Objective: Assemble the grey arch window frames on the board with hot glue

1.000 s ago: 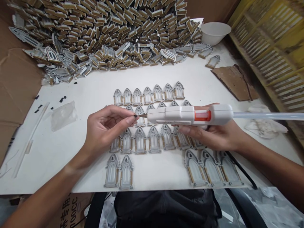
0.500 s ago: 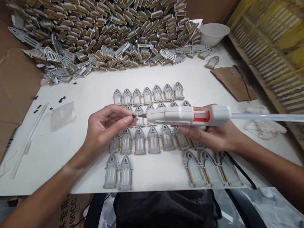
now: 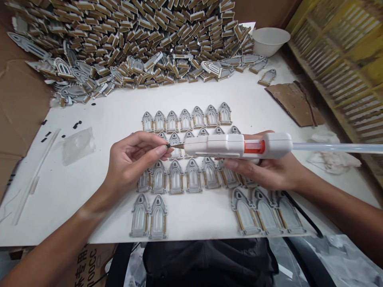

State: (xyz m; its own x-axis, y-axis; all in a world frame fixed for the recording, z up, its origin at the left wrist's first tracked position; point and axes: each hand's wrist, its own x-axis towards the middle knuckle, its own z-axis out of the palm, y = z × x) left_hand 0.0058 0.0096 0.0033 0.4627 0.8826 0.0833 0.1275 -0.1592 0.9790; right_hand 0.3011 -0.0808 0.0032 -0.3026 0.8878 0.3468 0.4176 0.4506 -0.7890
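Observation:
Between thumb and index finger, my left hand (image 3: 134, 159) pinches a small black piece (image 3: 168, 146). My right hand (image 3: 266, 167) is wrapped round a white hot glue gun (image 3: 215, 145) with a clear glue stick (image 3: 335, 148) in its back end. The gun's metal nozzle points left and meets, or nearly meets, the black piece; I cannot tell which. Below both hands, rows of small grey arched window pieces (image 3: 176, 177) with gold-brown edges lie on the white table (image 3: 200, 219). The gun and my hands hide some of them.
A big heap of similar arched pieces (image 3: 134, 44) fills the back. A white bowl (image 3: 271, 42), torn cardboard (image 3: 295, 103) and a yellow crate (image 3: 344, 59) stand right. Left lie a plastic bag (image 3: 78, 146), another glue stick (image 3: 36, 177) and black bits (image 3: 77, 124). A black cord (image 3: 303, 213) runs front right.
Almost nothing differs. Both hands, the glue gun and the black piece keep their places, and the view has shifted very slightly.

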